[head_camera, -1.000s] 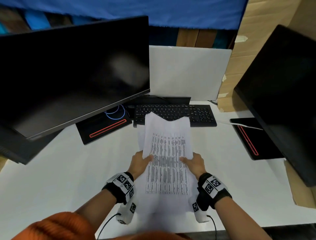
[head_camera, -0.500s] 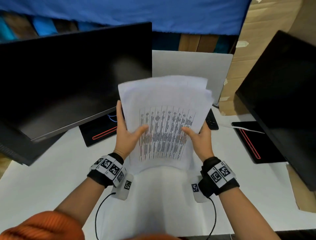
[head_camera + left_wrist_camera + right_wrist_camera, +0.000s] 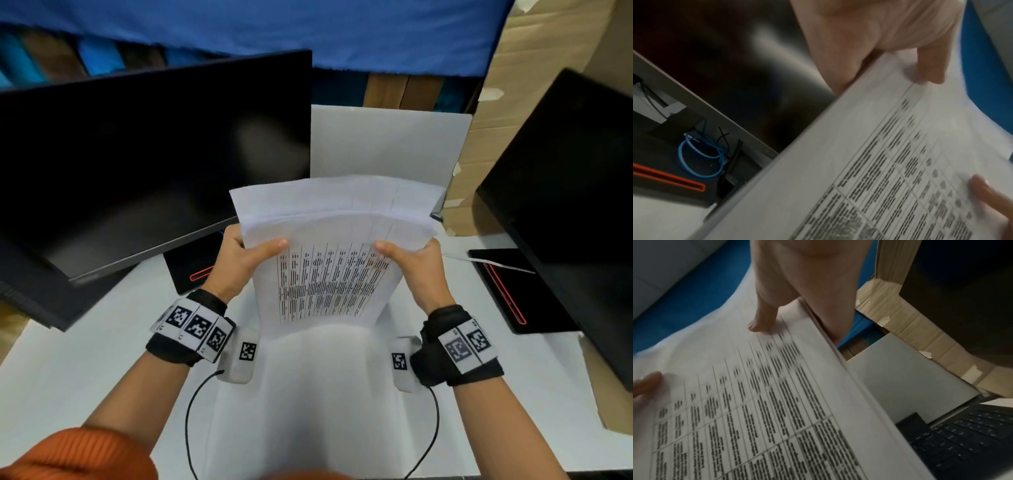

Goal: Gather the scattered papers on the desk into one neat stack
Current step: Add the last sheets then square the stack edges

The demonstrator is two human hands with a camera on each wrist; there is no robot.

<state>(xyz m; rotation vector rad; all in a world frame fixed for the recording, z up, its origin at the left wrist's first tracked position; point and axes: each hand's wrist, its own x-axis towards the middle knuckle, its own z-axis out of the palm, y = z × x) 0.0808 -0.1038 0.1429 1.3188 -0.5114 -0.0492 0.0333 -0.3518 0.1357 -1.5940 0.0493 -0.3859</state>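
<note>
Head view shows left hand [image 3: 239, 263] and right hand [image 3: 416, 270] pinching the uneven papers [image 3: 334, 246] above the tabletop [image 3: 85, 359], where a loosened grip could let sheets slide apart

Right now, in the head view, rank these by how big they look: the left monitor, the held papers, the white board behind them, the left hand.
1. left monitor
2. papers and white board: look alike, and the papers sit nearer the camera, so unranked
3. left hand, smallest
</note>
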